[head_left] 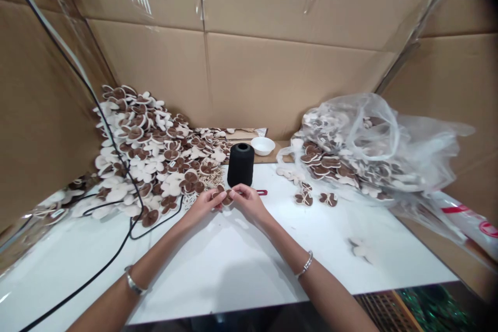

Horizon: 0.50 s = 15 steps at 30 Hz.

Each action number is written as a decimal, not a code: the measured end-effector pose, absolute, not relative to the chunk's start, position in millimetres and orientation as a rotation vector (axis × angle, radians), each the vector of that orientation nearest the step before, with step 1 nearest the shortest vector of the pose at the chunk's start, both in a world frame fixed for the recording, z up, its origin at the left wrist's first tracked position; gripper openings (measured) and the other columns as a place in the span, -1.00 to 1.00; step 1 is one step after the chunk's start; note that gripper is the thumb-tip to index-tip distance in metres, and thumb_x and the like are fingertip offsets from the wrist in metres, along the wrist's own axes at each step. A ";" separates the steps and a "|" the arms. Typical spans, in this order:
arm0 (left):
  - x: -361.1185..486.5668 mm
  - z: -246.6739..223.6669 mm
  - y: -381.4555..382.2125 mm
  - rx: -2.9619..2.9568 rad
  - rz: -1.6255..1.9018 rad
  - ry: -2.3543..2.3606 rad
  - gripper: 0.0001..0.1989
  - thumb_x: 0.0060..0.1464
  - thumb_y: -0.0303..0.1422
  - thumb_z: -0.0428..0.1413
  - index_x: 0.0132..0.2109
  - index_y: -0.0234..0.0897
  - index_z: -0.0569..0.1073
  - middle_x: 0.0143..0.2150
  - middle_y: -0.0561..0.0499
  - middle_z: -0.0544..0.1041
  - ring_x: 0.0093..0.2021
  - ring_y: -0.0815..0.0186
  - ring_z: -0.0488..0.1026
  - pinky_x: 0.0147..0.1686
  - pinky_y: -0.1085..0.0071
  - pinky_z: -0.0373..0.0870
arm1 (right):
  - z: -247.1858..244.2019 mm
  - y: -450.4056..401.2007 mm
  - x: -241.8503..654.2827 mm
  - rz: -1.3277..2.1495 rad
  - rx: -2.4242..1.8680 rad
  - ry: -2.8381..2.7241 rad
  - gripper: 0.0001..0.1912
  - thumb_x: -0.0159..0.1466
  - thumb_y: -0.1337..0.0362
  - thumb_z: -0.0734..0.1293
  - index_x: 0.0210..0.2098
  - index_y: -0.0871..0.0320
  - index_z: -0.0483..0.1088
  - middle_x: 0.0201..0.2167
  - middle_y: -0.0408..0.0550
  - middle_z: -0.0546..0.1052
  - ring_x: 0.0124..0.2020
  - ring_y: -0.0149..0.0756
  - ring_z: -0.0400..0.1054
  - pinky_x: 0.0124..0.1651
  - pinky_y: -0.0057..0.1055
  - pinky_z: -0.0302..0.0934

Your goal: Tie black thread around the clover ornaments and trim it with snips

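Both hands meet at the middle of the white table around a small brown flower-shaped piece [229, 197] with a pale edge. My left hand [205, 204] pinches its left side between thumb and fingers. On its right side, my right hand [247, 201] is closed in the same way. Fingers cover much of the piece. Just behind the hands stands a black cone of thread [240, 165]. A red-handled tool [262, 193] lies flat beside my right hand, partly hidden by it.
A big heap of brown and white flower pieces [143, 135] rises at left. Clear plastic bags [373, 140] with similar pieces lie at right. A white bowl [263, 146] stands at the back. A black cable [116, 153] crosses the left side. Bow-tied pieces [328, 198] lie right of centre.
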State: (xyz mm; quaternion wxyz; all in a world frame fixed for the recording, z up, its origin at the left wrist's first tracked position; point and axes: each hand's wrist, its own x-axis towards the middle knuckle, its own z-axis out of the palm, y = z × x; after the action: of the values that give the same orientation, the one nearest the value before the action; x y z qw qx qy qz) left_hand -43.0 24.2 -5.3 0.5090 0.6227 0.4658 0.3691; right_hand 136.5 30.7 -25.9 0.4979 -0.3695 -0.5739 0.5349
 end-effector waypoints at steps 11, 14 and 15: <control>-38.2 2.4 15.7 1.423 0.985 1.117 -0.59 0.07 0.00 0.10 -0.38 -0.30 0.34 -0.48 0.09 0.34 -0.45 0.39 0.29 -0.47 0.50 0.18 | -22.8 29.5 135.6 1.175 -0.891 -1.472 -0.74 0.19 0.09 0.36 -0.35 0.19 0.44 -0.41 -0.11 0.47 -0.37 -0.35 0.32 -0.28 -0.45 0.19; -34.9 4.3 13.5 1.429 1.008 1.157 -0.58 0.06 0.01 0.10 -0.41 -0.29 0.30 -0.51 0.11 0.32 -0.49 0.40 0.27 -0.51 0.51 0.16 | -25.8 29.4 134.4 1.234 -0.887 -1.445 -0.75 0.19 0.09 0.36 -0.35 0.19 0.43 -0.42 -0.12 0.45 -0.37 -0.36 0.31 -0.29 -0.45 0.18; -34.4 4.5 13.4 1.449 1.012 1.173 -0.58 0.05 0.01 0.10 -0.43 -0.28 0.29 -0.52 0.11 0.31 -0.50 0.40 0.27 -0.51 0.51 0.16 | -26.7 29.3 133.7 1.264 -0.888 -1.429 -0.74 0.20 0.08 0.35 -0.35 0.18 0.43 -0.43 -0.12 0.45 -0.39 -0.36 0.31 -0.30 -0.46 0.17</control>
State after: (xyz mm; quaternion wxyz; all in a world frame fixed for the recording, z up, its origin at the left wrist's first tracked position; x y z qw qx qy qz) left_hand -34.4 13.4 4.5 0.4885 0.5959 0.4826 0.4163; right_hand 133.7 29.3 -26.7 0.4958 -0.3665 -0.5898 0.5216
